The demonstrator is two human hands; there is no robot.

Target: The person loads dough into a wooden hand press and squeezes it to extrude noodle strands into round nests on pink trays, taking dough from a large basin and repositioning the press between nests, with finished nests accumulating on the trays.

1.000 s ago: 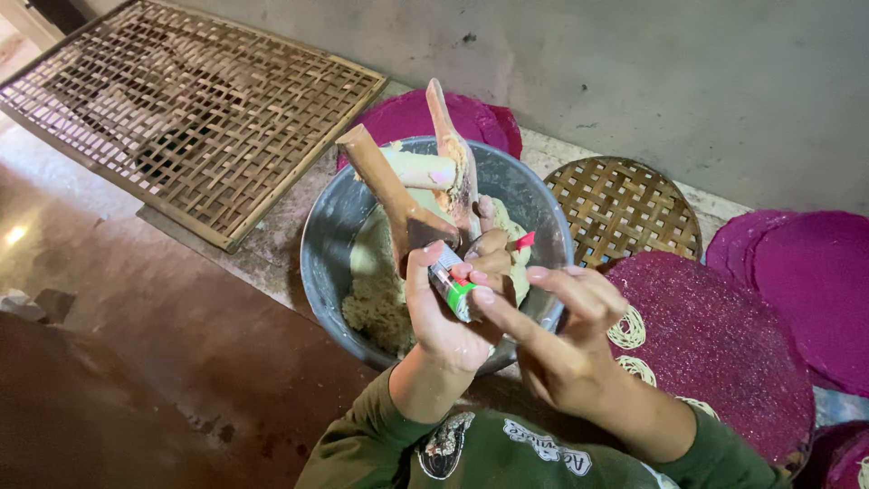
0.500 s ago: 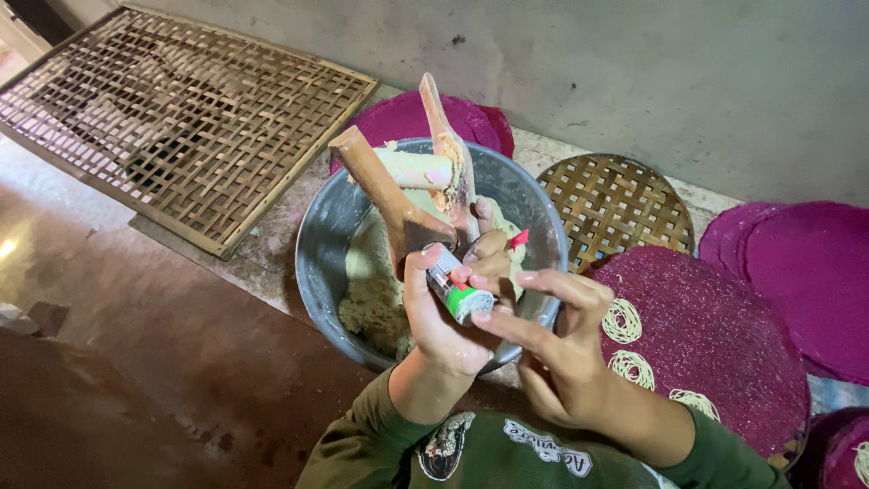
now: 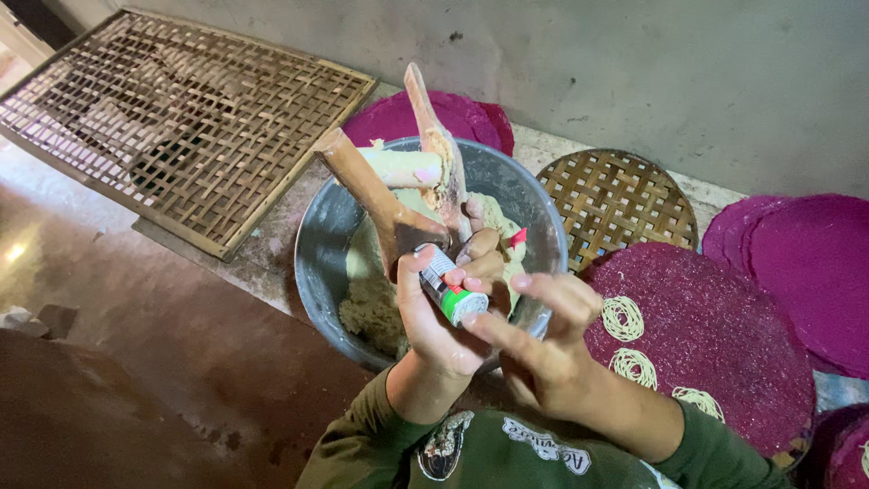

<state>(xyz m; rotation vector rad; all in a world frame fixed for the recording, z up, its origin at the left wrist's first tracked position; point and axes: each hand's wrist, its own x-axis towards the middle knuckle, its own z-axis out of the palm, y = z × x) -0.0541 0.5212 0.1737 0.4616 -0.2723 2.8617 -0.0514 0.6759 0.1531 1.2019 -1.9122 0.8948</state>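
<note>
Metal bowl (image 3: 319, 263) w/ pale dough (image 3: 371, 303) sits on stone ledge, wooden press (image 3: 380, 195) leaning up out of it. Left hand (image 3: 434, 317) clamped round a small tube (image 3: 450, 292) w/ green cap, held just above bowl's near rim. Right hand (image 3: 543, 349) beside it, fingers spread apart, index tip touching the cap end; nothing gripped. Purple mat (image 3: 715, 344) to the right carries three coiled noodle rounds (image 3: 623, 317). Round woven tray (image 3: 615, 204) behind, big bamboo rack (image 3: 181, 127) at left, more purple mats near wall.
</note>
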